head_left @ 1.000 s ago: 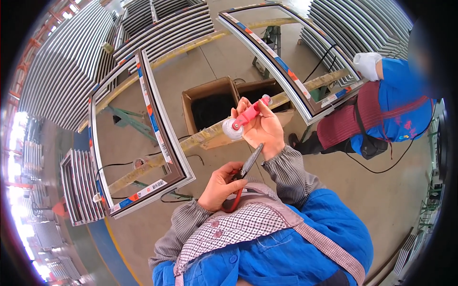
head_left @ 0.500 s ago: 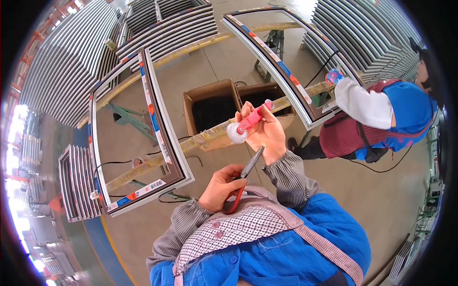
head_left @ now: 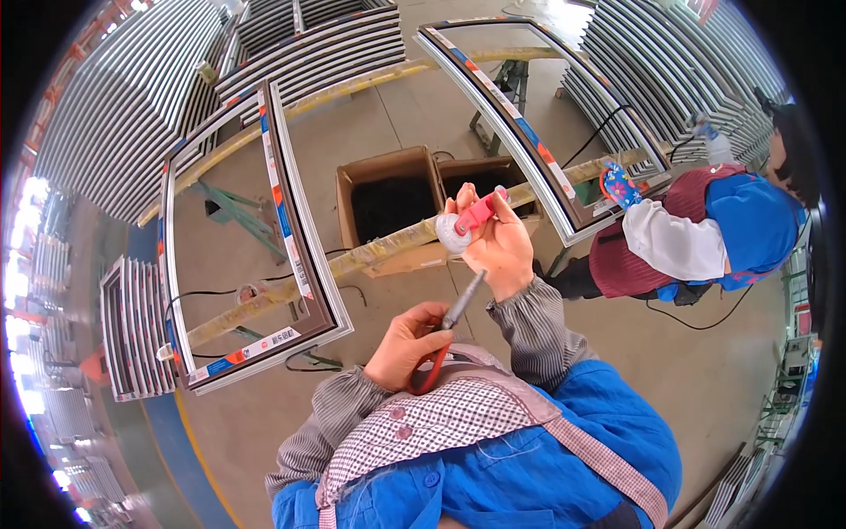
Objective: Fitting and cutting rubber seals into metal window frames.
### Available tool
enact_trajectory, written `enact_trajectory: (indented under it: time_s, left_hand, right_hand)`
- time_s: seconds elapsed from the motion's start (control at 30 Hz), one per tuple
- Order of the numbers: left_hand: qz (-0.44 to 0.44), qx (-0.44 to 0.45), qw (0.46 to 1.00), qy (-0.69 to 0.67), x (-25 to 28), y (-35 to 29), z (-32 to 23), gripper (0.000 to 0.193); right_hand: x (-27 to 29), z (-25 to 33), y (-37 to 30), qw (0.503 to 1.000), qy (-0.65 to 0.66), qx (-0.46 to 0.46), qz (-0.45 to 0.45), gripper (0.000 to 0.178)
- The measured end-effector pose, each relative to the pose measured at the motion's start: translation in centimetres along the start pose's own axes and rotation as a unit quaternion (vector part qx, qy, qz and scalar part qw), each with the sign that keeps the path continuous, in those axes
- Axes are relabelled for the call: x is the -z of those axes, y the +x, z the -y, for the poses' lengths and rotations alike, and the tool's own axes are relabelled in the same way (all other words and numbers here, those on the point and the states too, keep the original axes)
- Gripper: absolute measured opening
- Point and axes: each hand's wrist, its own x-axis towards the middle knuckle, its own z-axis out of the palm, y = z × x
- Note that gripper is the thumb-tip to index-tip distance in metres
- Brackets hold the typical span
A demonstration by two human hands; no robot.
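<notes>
My left hand (head_left: 404,348) is closed around the red handles of a pair of scissors (head_left: 460,306). Their grey blades look closed together and point up and away, just short of my right wrist. In my right hand (head_left: 504,256), turned palm up, the fingers curl about a pink-handled tool (head_left: 476,214) with a whitish, translucent round wheel at its near end. A smaller clear part shows at its far end. Both hands are in front of my checked apron (head_left: 449,410), with the scissors' handles close against it.
A dark-edged frame (head_left: 295,225) lies on padded rails at left, another frame (head_left: 520,132) at right. Between them stands an open cardboard box (head_left: 345,207) with dark contents. A co-worker's patterned glove (head_left: 619,187) is at the right frame. Frames are stacked behind (head_left: 308,62).
The pink tool has turned slightly in my right hand, its wheel shifting right and up. My left hand keeps the scissors nearly in place. The co-worker's gloved hand has moved down along the right frame.
</notes>
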Motion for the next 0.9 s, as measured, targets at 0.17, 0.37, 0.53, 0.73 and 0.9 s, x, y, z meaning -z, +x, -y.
enact_trajectory:
  time_s: [0.17,0.37,0.53,0.73,0.9]
  left_hand:
    - [0.035,0.036,0.998,0.037,-0.6,0.3,-0.4,0.03]
    - [0.029,0.045,0.997,0.058,-0.6,0.4,-0.4,0.031]
    - [0.016,0.038,0.999,0.035,-0.7,0.2,-0.3,0.031]
    - [-0.004,0.014,1.0,-0.028,0.5,0.3,0.3,0.027]
    - [-0.078,-0.14,0.97,0.183,-0.3,-0.5,-0.9,0.028]
  right_hand:
    - [-0.5,-0.5,-0.4,1.0,-0.004,-0.012,-0.018,0.032]
    - [-0.7,-0.5,-0.5,1.0,0.0,-0.01,-0.016,0.028]
    - [-0.9,-0.9,-0.6,1.0,-0.024,0.005,0.005,0.029]
    - [-0.2,-0.5,-0.6,0.999,-0.009,0.006,-0.039,0.029]
    - [0.0,-0.1,0.0,0.999,-0.044,0.031,-0.006,0.032]
